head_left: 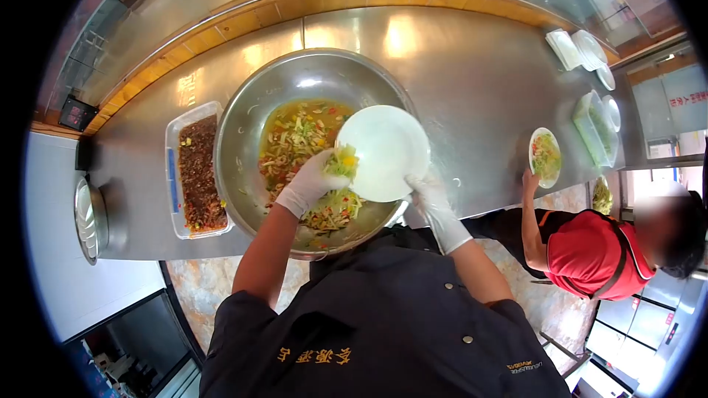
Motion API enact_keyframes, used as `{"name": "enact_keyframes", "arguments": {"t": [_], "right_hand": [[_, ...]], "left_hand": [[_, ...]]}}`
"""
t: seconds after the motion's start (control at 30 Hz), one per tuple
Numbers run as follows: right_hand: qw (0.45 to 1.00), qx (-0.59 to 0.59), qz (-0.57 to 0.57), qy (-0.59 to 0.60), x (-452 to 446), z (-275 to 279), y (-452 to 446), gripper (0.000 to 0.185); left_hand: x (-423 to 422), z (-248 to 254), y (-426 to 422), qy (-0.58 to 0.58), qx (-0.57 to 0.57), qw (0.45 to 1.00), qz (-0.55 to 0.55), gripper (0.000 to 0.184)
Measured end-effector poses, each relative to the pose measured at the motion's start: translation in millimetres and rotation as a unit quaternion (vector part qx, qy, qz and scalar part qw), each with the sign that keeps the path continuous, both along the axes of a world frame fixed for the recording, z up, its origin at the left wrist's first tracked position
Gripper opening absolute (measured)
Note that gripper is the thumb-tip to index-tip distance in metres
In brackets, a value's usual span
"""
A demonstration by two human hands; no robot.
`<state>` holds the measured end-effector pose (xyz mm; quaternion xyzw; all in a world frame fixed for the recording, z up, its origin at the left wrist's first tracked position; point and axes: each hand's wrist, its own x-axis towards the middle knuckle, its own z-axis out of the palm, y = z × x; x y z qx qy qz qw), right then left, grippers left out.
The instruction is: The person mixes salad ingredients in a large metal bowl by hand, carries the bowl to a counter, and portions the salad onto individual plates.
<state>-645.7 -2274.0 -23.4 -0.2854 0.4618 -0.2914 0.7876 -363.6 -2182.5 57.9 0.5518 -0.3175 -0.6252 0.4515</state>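
My left hand (pixel 313 178), in a thin white glove, is closed around a clump of shredded pale-green vegetable (pixel 342 163) over the large steel bowl (pixel 247 114). Inside that bowl lies a wet mix of shredded vegetables with red bits (pixel 299 133) in yellowish liquid. My right hand (pixel 426 193), also gloved, grips the near right rim of a white plate (pixel 387 149). The plate is tilted over the bowl's right side, and its visible surface is bare. The clump is at the plate's left edge; whether it touches the plate I cannot tell.
Left of the bowl stands a clear tub of dark reddish-brown chopped food (pixel 198 173). A person in a red shirt (pixel 590 254) at the right holds a filled white plate (pixel 546 156). White dishes (pixel 588 48) and a plastic tub of green food (pixel 594 129) sit on the steel counter (pixel 472 81).
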Motion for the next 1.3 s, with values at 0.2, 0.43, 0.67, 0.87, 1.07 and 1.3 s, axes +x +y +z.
{"name": "enact_keyframes", "arguments": {"t": [0.2,0.43,0.67,0.87,1.07,1.3], "right_hand": [[0.996,0.012,0.064,-0.061,5.7,-1.5,-0.1,0.037],[0.996,0.067,0.042,-0.041,1.5,-3.3,-6.5,0.042],[0.996,0.06,0.024,-0.058,2.1,9.1,-1.6,0.046],[0.995,0.063,0.03,-0.075,2.9,9.4,-2.1,0.046],[0.988,0.079,-0.004,-0.131,4.1,9.6,0.2,0.045],[0.985,0.091,-0.01,-0.146,0.2,6.1,0.6,0.042]], "left_hand": [[-30.4,13.2,-43.0,-0.39,-0.196,0.898,-0.048,0.075],[90.1,-61.2,23.2,-0.456,0.051,0.885,0.083,0.068],[-23.7,-113.0,65.7,-0.549,0.275,0.781,-0.116,0.113],[-55.7,-131.7,43.1,-0.422,0.201,0.842,-0.27,0.095],[-33.8,-154.4,54.1,-0.17,0.183,0.949,-0.193,0.049],[13.8,-81.9,57.0,0.111,0.142,0.984,0.01,0.036]]}}
